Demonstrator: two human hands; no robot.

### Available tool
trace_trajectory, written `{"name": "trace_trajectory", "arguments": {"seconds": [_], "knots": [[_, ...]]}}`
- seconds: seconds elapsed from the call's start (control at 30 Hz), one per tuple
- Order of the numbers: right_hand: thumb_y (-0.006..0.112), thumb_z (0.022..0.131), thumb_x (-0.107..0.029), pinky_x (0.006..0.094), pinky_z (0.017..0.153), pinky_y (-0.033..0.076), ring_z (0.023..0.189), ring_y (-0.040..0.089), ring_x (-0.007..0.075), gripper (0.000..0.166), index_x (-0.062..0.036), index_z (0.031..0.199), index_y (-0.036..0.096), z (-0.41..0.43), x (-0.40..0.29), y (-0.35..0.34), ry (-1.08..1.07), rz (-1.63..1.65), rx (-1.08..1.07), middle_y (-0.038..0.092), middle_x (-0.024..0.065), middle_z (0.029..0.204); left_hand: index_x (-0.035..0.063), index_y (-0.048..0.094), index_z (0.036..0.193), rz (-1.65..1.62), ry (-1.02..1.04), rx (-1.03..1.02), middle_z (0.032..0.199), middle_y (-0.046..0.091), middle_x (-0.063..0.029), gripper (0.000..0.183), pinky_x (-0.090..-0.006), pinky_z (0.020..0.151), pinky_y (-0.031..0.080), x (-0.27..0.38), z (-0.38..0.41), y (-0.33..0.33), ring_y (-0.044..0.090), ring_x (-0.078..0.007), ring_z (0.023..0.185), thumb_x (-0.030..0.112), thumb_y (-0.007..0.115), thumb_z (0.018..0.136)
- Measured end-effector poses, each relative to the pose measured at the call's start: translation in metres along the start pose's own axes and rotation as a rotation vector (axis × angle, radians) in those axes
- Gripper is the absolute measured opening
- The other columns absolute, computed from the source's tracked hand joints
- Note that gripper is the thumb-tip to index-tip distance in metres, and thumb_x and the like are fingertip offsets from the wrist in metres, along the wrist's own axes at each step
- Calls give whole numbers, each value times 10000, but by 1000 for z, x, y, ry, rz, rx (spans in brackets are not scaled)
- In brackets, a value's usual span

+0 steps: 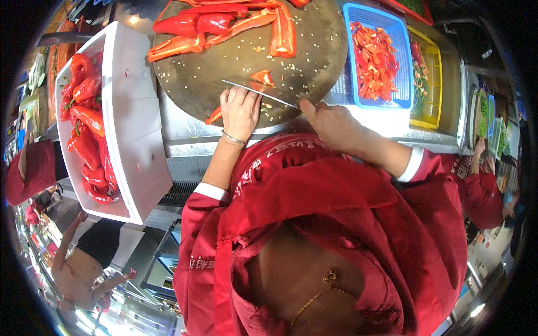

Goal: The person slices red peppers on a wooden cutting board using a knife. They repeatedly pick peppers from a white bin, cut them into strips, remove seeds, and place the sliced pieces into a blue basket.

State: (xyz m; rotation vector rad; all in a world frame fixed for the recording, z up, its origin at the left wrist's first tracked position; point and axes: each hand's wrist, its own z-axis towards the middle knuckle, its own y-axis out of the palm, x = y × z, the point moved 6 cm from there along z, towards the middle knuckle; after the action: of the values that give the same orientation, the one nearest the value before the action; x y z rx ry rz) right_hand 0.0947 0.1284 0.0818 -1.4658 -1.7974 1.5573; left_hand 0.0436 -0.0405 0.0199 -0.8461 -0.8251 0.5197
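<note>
On a round wooden chopping board (197, 90), my right hand (328, 122) grips a knife (269, 96) whose blade points left. My left hand (241, 110) rests on the board against the near side of the blade, fingers bent; what lies under them is hidden. Just beyond the blade is a small red pepper piece (263, 77). A red pepper strip (214, 115) shows at the left of my left hand. Opened red pepper halves (282, 35) and whole-looking red peppers (180, 25) lie at the board's far side, with seeds scattered about.
A white foam box (136, 126) of whole red peppers stands left. Right of the board are a blue basket (410, 80) of cut red pepper pieces and a yellow basket (437, 84) with pepper scraps. Other people stand at far left and far right.
</note>
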Motion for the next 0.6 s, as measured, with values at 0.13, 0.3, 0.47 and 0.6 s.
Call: {"name": "trace_trajectory", "arguments": {"seconds": [0.13,0.3,0.47,0.6], "knots": [[447,835,-41,470,530,473,626,623,372,371,19,1196,384,-1,31,6,141,25,-39,610,195,720,62,624,872,4,-6,51,943,592,-68,159,-396,843,394,6,1,-7,545,-281,946,58,688,727],[501,763,-25,465,572,502,663,641,375,459,56,1200,388,-16,27,-16,111,97,65,628,221,719,46,596,873,-115,-1,72,955,577,-89,168,-393,849,414,7,5,-2,538,-295,962,43,688,732],[492,796,-48,444,561,513,669,649,359,358,39,1134,413,-25,-1,-20,-23,19,-27,633,210,727,9,614,877,-157,-40,121,926,571,-134,187,-401,801,455,0,-3,-4,546,-323,920,24,705,713],[488,795,-45,441,557,511,680,651,366,336,46,1110,411,-3,-6,-4,-2,36,-42,631,203,705,11,626,882,-153,-55,81,900,581,-143,194,-391,783,469,-3,-4,-2,553,-334,896,18,709,707]]}}
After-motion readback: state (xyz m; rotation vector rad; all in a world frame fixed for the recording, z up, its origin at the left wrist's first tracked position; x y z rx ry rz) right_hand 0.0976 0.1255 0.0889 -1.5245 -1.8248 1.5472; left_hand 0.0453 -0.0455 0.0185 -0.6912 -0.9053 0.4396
